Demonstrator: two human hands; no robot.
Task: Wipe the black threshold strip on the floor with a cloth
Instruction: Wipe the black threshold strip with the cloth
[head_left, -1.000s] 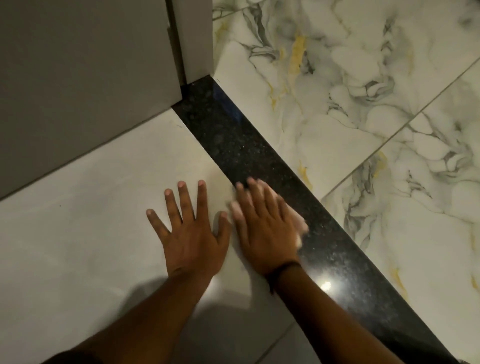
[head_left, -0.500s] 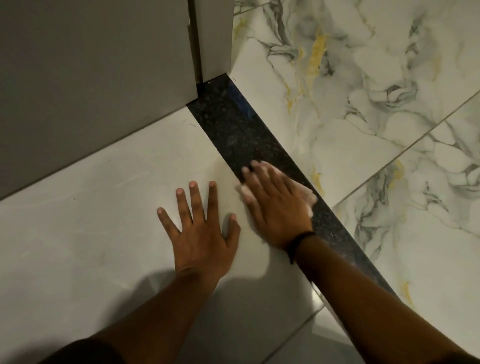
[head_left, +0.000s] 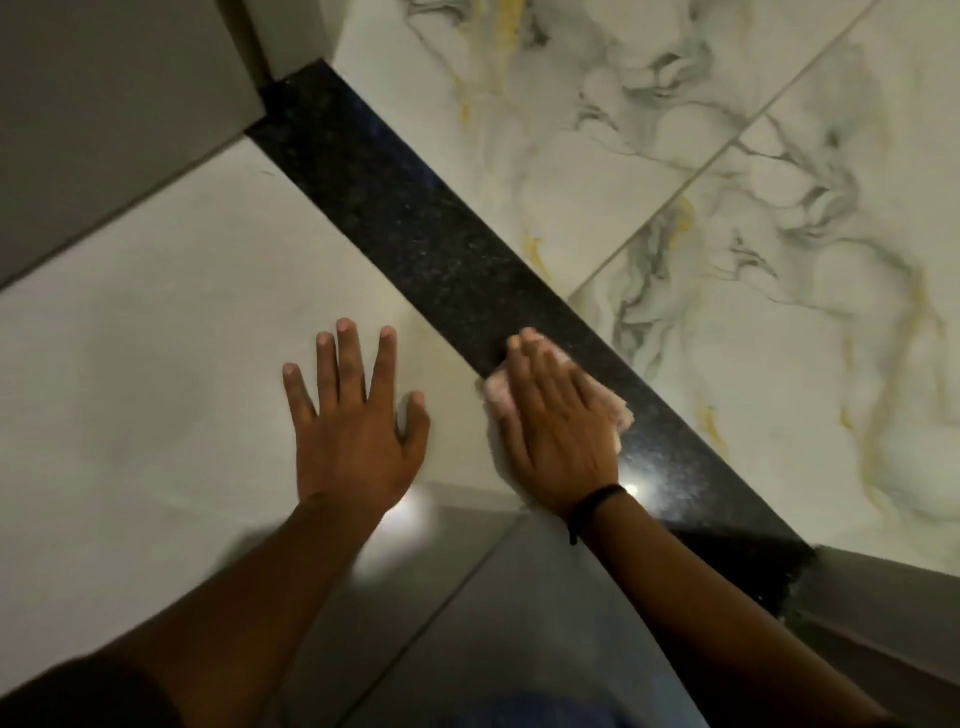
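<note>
The black speckled threshold strip (head_left: 415, 223) runs diagonally across the floor from the upper left to the lower right. My right hand (head_left: 556, 431) lies flat on a pale pink cloth (head_left: 615, 410), pressing it onto the strip near its near edge; the cloth shows on both sides of the hand. My left hand (head_left: 353, 421) rests flat on the plain cream tile beside the strip, fingers spread, holding nothing. A black band circles my right wrist.
A grey wall (head_left: 104, 119) and door frame post (head_left: 296, 36) stand at the strip's upper end. Another grey frame (head_left: 878, 597) meets its lower right end. Veined marble tiles (head_left: 727, 208) lie beyond the strip, plain cream tiles (head_left: 156, 338) on my side.
My right hand and the cloth have slid back down the strip toward me after reaching further up it. The view has shifted, and the strip's lower right end now shows. My left hand stays planted.
</note>
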